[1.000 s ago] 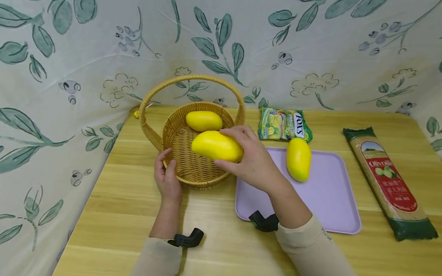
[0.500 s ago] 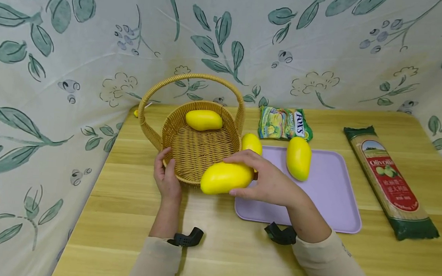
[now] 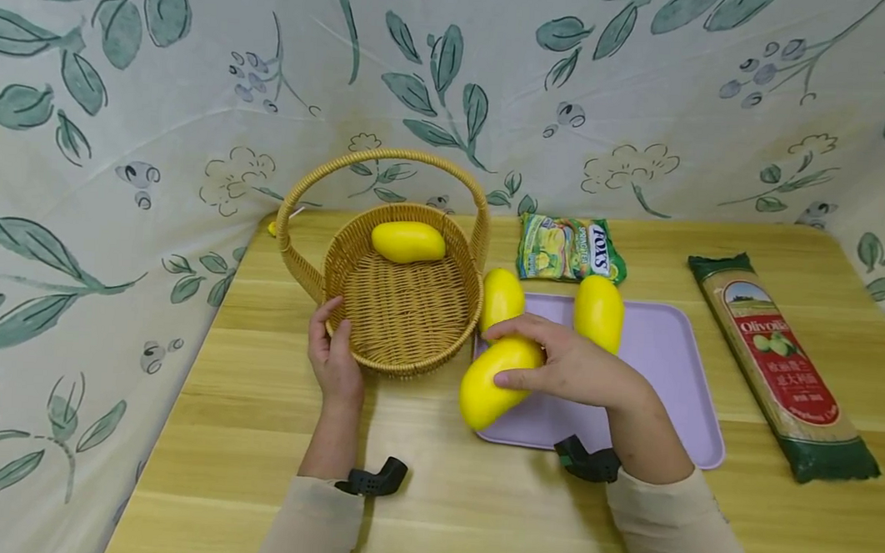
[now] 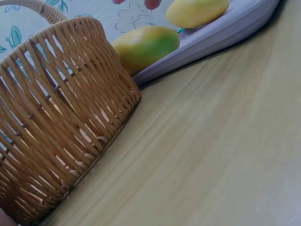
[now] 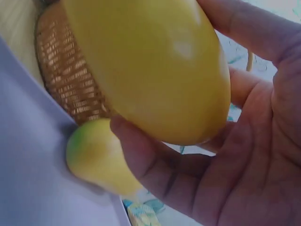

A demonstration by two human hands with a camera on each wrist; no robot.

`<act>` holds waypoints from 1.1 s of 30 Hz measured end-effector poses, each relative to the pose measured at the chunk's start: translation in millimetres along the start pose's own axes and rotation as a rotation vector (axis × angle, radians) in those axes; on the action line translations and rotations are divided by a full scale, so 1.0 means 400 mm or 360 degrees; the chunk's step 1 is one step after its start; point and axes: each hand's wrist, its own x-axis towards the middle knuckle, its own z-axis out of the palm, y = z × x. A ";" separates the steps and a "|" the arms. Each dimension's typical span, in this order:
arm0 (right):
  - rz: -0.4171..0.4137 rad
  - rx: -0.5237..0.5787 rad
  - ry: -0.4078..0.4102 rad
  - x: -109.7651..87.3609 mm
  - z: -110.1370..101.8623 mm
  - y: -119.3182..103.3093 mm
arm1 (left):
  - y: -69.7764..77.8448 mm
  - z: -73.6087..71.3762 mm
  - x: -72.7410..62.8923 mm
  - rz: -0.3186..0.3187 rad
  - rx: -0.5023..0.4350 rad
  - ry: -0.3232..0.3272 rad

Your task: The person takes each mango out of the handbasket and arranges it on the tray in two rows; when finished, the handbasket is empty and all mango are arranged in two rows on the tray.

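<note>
My left hand (image 3: 339, 363) grips the near left rim of a round wicker basket (image 3: 449, 350) with a tall arched handle. One yellow mango (image 3: 408, 242) lies inside against the far wall. My right hand (image 3: 580, 367) holds another mango (image 3: 491, 392) between thumb and fingers, over the left front part of a lilac tray (image 3: 661, 397). Two more mangoes are at the tray: one (image 3: 502, 295) at its left back corner beside the basket, the other (image 3: 598, 311) farther right, partly hidden by my right hand. In the right wrist view the held mango (image 5: 155, 66) fills the grasp.
A green Fox's candy bag (image 3: 570, 250) lies behind the tray. To the tray's right, a long pack of Olivoilà pasta (image 3: 779, 361) lies slanted on the wooden table (image 3: 430, 510). A floral cloth (image 3: 273, 67) hangs along the back.
My right hand has carried its mango from over the basket rightward and toward me, to over the tray. The mango at the tray's left corner has come into view. My left hand stays put.
</note>
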 end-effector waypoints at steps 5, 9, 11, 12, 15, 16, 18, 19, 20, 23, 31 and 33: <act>0.0218 0.0029 0.0177 0.006 -0.026 0.023 | -0.003 -0.003 0.001 0.0010 -0.0012 -0.0005; 0.0322 0.0063 0.0256 0.009 -0.040 0.033 | -0.004 -0.004 0.002 0.0013 -0.0010 -0.0006; 0.0335 0.0077 0.0285 0.009 -0.043 0.036 | -0.003 -0.004 0.001 0.0016 -0.0005 -0.0006; 0.0334 0.0081 0.0298 0.008 -0.044 0.037 | -0.003 -0.004 0.001 0.0019 -0.0004 -0.0008; 0.0338 0.0111 0.0308 0.007 -0.045 0.039 | -0.001 -0.002 0.000 0.0026 0.0002 -0.0013; 0.0341 0.0111 0.0303 0.007 -0.045 0.040 | -0.001 -0.002 0.000 0.0028 0.0006 -0.0013; 0.0344 0.0107 0.0289 0.009 -0.044 0.039 | 0.000 -0.003 0.001 0.0030 0.0007 -0.0013; 0.0345 0.0102 0.0280 0.010 -0.043 0.040 | -0.001 -0.003 0.000 0.0029 0.0008 -0.0013; 0.0344 0.0097 0.0269 0.010 -0.042 0.041 | -0.001 -0.003 0.000 0.0026 0.0006 -0.0014; 0.0306 0.0098 0.0222 0.013 -0.037 0.044 | -0.001 -0.004 0.000 0.0023 0.0012 -0.0017; 0.0262 -0.0032 0.0084 0.024 -0.010 0.041 | -0.003 -0.006 0.000 0.0010 0.0027 -0.0030; 0.0276 -0.0055 0.0056 0.027 -0.002 0.036 | -0.002 -0.006 0.001 0.0005 0.0029 -0.0030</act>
